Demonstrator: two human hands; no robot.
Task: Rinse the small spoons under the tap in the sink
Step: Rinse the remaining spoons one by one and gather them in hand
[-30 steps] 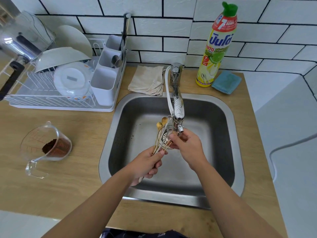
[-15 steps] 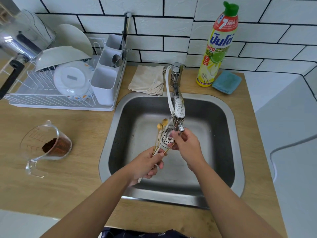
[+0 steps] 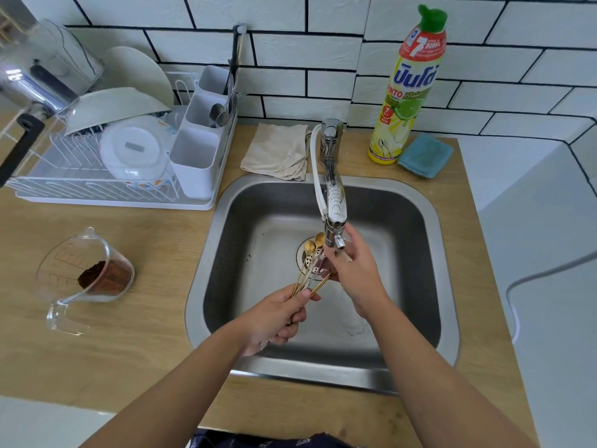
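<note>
Several small gold spoons [image 3: 310, 253] stand bunched over the sink [image 3: 429, 240], bowls up beside the drain and just left of the tap's nozzle [image 3: 334, 239]. My left hand [image 3: 274, 313] grips their handles from below, above the basin's front half. My right hand [image 3: 353, 270] reaches in from the right, thumb and forefinger closed around the nozzle tip. One spoon handle slants away under that palm, its bowl hidden. I cannot make out running water.
A dish rack [image 3: 97, 189] with plates and a cutlery holder stands left of the sink. A measuring jug [image 3: 87, 276] with brown powder sits on the counter. Behind the sink lie a folded cloth [image 3: 274, 153], a detergent bottle [image 3: 407, 92] and a blue sponge [image 3: 424, 156].
My right hand has lifted off the spoon bowls and moved up to the tap's nozzle. My left hand holds the spoons in nearly the same place.
</note>
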